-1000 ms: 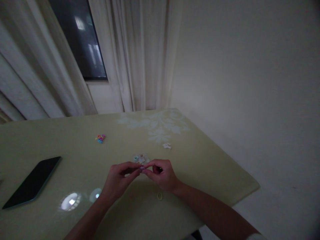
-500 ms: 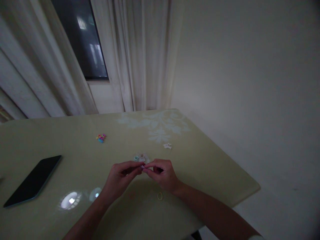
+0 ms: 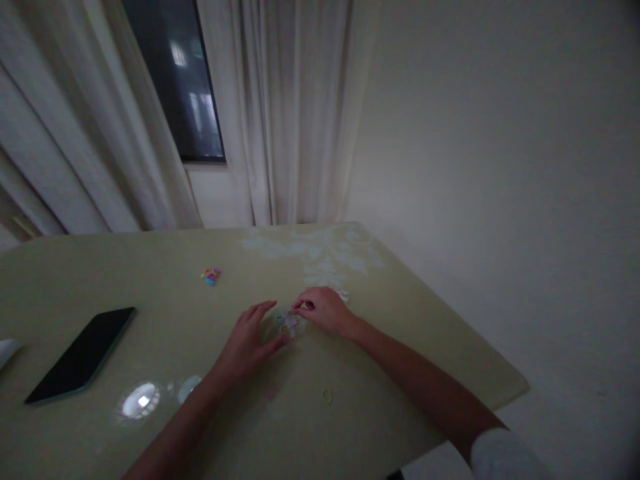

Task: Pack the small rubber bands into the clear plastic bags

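Observation:
A small clear plastic piece (image 3: pixel 291 322), perhaps a bag or shallow tray, lies on the table with little pale rings and bits in or on it. Around its left side curves my left hand (image 3: pixel 250 343), thumb and fingers apart; whether the fingertips touch it I cannot tell. My right hand (image 3: pixel 324 310) is at its upper right edge, thumb and forefinger pinched together. Whatever is in that pinch is too small to name. Closer to me, a pale yellow-green ring (image 3: pixel 327 396) lies alone on the table.
A pile of small colourful pieces (image 3: pixel 211 276) lies farther back on the left. White bits (image 3: pixel 343 295) sit just behind my right hand. A dark tablet (image 3: pixel 83 357) rests at the left of the greenish table (image 3: pixel 150 267). Curtains and a wall stand beyond.
My hands were together, pinching a small purplish piece between them. They have since parted: the left has spread its fingers, and the right has moved up to the clear plastic.

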A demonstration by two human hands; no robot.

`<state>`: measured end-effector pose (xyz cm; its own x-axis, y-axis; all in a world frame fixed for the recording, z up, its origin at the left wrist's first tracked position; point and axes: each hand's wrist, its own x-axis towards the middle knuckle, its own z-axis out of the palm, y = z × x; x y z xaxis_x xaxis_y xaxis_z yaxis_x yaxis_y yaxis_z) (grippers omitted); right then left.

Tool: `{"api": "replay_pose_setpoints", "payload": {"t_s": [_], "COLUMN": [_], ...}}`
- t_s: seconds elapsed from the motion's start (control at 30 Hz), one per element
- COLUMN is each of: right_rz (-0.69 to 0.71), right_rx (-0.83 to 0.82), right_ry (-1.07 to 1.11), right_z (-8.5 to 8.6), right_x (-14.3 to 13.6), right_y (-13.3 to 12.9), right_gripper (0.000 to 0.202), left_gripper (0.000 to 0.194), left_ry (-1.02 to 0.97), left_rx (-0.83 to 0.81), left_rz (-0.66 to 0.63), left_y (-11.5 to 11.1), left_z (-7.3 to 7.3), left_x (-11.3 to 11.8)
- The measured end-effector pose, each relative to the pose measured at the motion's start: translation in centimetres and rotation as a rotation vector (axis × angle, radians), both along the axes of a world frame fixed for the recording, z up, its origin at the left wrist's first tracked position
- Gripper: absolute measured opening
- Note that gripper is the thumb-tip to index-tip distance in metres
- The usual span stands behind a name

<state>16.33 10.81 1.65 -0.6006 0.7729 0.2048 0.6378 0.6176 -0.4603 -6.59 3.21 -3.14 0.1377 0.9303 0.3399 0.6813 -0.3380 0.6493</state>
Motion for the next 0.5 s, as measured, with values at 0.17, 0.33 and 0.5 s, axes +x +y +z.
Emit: {"api": "replay_pose_setpoints", "payload": {"t_s": [0.17, 0.33, 0.5], "right_rz": [0.089, 0.135, 0.193], "right_rx": [0.01, -0.015, -0.063], "right_ry": [-0.292, -0.451, -0.516], "right_z": [1.2, 2.3, 3.1], "right_x": [-1.9, -3.0, -3.6], "right_y": [2.0, 2.5, 3.1], "right_gripper": [0.017, 0.021, 0.023], "left_gripper": [0.069, 0.069, 0.068], "left_ry": [0.049, 0.063, 0.076], "left_rx": [-0.049, -0.039, -0.031], "left_rz": [-0.031, -0.039, -0.063], "left_y": [0.1, 0.3, 0.3], "left_z": [-0.4, -0.4, -0.9], "left_x": [0.3, 0.3, 0.3]}}
